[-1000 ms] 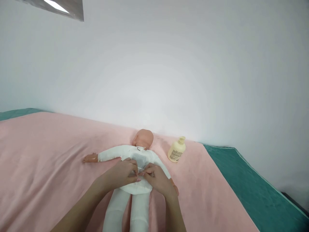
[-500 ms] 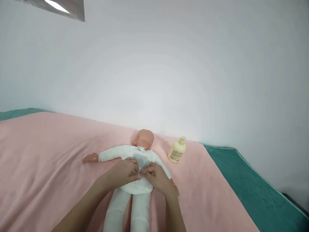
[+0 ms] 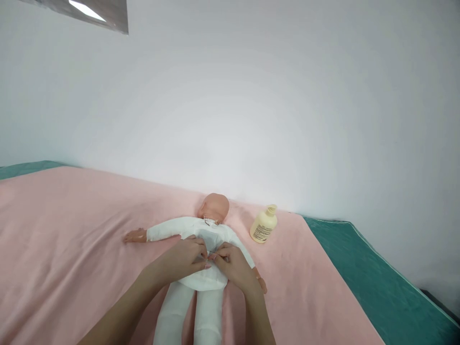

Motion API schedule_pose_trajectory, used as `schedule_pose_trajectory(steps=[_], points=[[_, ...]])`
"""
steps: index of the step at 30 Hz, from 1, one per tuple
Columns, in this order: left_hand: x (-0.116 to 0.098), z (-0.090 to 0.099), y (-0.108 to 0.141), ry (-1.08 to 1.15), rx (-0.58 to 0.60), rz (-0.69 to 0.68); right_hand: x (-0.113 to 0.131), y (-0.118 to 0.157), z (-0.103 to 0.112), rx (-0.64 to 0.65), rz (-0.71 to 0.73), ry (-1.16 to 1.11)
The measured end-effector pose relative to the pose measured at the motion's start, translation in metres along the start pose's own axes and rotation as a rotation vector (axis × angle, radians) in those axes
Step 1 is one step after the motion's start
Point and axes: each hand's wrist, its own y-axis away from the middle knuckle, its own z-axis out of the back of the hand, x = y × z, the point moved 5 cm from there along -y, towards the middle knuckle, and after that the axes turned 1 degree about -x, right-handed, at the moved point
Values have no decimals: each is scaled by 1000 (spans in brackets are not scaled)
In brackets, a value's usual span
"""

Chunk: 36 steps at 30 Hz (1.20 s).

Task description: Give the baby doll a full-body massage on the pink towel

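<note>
A baby doll with a bald head (image 3: 214, 206) and a white cloth body (image 3: 206, 282) lies on the pink cloth, its arms spread and its legs toward me. My left hand (image 3: 190, 256) and my right hand (image 3: 232, 262) meet over the middle of the torso, fingers bent and pinched together. What lies between the fingertips is too small to make out. Just beyond my fingers, a greyish patch (image 3: 207, 238) shows on the upper torso. A thin dark cord (image 3: 207, 222) is at the neck.
To the right of the doll's head stands a pale yellow pump bottle (image 3: 264, 224) with printed text. The pink cloth (image 3: 89, 215) lies over a green surface (image 3: 377, 273), which shows at both sides. A white wall (image 3: 230, 96) rises behind.
Almost nothing differs. My fingers stay pinched at the same spot, with only a tiny shift, and the whole view has moved very slightly.
</note>
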Motion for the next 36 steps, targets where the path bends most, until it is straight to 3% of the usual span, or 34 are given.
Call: schedule_pose_trajectory(steps=[23, 36], points=[[1, 2, 0, 11, 3, 17, -4, -6, 3, -109, 54, 14], [10, 1, -6, 51, -58, 20, -7, -12, -1, -162, 96, 49]])
